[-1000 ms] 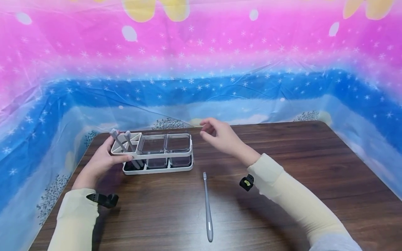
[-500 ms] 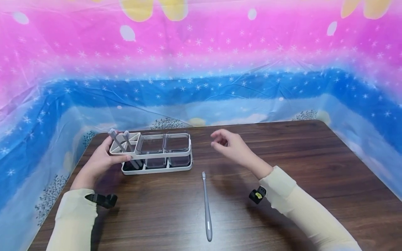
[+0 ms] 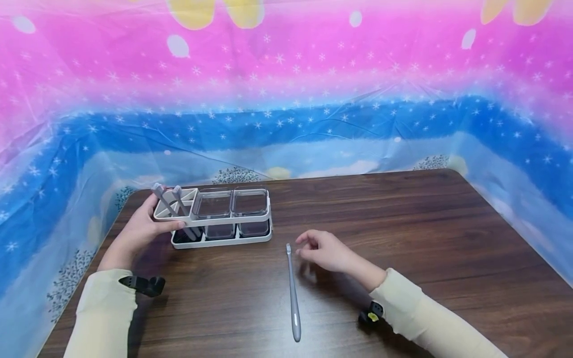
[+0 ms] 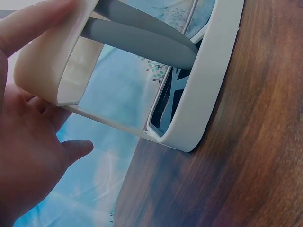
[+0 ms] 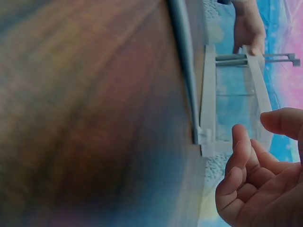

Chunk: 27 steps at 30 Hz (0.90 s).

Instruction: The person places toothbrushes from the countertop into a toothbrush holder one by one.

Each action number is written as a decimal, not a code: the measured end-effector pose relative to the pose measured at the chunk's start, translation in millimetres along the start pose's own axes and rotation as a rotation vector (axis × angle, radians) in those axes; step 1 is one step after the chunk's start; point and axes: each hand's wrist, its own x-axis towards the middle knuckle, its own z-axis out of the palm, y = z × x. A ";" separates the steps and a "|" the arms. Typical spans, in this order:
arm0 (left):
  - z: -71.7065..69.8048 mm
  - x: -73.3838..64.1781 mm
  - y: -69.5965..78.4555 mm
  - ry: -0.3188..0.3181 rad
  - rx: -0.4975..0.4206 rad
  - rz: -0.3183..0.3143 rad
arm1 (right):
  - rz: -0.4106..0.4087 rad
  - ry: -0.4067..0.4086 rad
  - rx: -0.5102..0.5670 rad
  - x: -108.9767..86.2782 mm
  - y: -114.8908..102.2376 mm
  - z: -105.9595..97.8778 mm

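In the head view my left hand (image 3: pixel 136 229) grips the left end of a white two-tier toothbrush rack (image 3: pixel 230 220), its thumb along the front of the upper tier. Two grey toothbrushes (image 3: pixel 164 199) lean heads-up in the rack's left section; their handles (image 4: pixel 142 43) reach the lower tray in the left wrist view. A third grey toothbrush (image 3: pixel 293 298) lies on the table, its head pointing away from me. Just right of that head hovers my right hand (image 3: pixel 329 252), fingers loosely bent with nothing between them. In the right wrist view, its thumb and fingertips (image 5: pixel 240 131) are apart.
Two clear square cups (image 3: pixel 250 203) sit in the rack's middle and right sections. The brown wooden table (image 3: pixel 403 223) ends at the back against a pink and blue printed cloth (image 3: pixel 286 119).
My right hand has moved from beside the rack, first rightward, then down toward me, to the lying toothbrush's head. The left hand keeps its grip on the rack.
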 end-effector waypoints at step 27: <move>0.4 -0.8 1.2 0.005 0.003 -0.007 | 0.124 0.026 -0.219 0.3 -4.3 36.4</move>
